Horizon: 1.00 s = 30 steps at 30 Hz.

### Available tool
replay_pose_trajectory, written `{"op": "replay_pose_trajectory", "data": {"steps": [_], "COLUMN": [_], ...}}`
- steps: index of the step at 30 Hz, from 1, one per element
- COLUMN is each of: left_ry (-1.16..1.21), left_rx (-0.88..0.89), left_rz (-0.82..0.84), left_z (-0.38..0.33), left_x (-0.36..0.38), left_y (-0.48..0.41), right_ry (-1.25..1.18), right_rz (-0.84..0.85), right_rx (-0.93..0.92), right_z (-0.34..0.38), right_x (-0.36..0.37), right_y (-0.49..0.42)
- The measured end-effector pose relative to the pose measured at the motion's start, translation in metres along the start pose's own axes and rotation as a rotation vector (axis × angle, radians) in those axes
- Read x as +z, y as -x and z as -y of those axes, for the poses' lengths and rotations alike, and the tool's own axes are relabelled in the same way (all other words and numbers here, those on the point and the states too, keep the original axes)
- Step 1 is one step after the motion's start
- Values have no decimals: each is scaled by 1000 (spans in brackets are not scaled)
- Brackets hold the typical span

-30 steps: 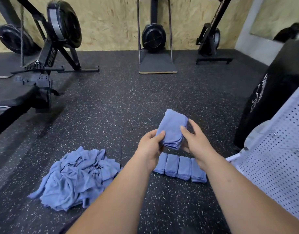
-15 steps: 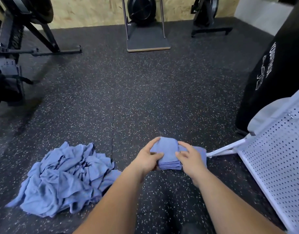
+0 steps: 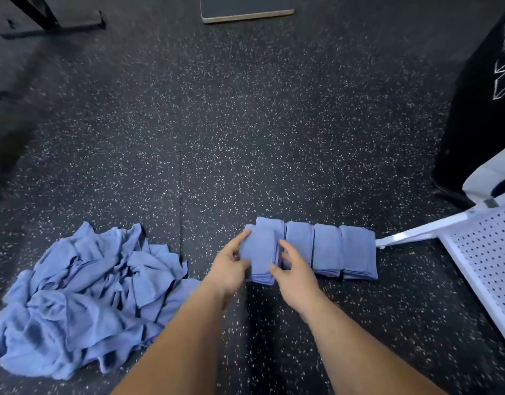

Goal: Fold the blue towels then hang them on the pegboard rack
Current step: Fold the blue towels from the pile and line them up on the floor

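- Grip: left hand [image 3: 231, 266] and right hand [image 3: 295, 270] pinch one folded towel [image 3: 260, 252] by its two long sides, fingers curled over the edges.
- Position: this towel is at the floor [image 3: 245, 138], at the left end of a row [image 3: 328, 249] of folded towels. Whether it only touches or overlaps its neighbour cannot be told.
- Supply: unfolded towels lie crumpled in a pile [image 3: 83, 295], well to the left.
- Target: white rack [image 3: 485, 252] stands at right, its foot just beside the row's right end.
- Handling (judged): cloth is light, soft and limp, and the layers would likely slide apart if lifted by one corner. Take hold across the whole stack at both sides, or under the fold.
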State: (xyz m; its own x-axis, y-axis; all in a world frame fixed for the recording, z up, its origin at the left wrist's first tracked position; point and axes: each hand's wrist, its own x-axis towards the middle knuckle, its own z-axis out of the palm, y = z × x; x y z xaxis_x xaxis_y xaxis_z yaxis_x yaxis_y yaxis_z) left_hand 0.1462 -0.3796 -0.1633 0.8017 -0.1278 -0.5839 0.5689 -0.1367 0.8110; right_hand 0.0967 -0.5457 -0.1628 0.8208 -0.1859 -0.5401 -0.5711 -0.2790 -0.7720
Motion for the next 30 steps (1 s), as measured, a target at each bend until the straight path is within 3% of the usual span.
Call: {"op": "replay_pose_trajectory", "data": {"steps": [6,13,18,24,30], "left_ry": [-1,-174,-309,-865,-913], "left_rx": [40,2,45,73,119], "left_rz": [-137,-105,-72,-59,-102], "left_z": [9,40,50,43,35], "left_x": [-32,-41,-48,-41,-49], "left_y": [-63,-96,-105,-104,-61], "right_ry": [430,953,1006,1019,1022], "right_rz": [-24,194,199,199,169], "right_rx": [-158,-175,-172,-168,-186], "right_z": [0,-20,-22,-12,6], "right_x": [12,12,17,14,18], "right_y": [-31,-53,-55,-53,-41]}}
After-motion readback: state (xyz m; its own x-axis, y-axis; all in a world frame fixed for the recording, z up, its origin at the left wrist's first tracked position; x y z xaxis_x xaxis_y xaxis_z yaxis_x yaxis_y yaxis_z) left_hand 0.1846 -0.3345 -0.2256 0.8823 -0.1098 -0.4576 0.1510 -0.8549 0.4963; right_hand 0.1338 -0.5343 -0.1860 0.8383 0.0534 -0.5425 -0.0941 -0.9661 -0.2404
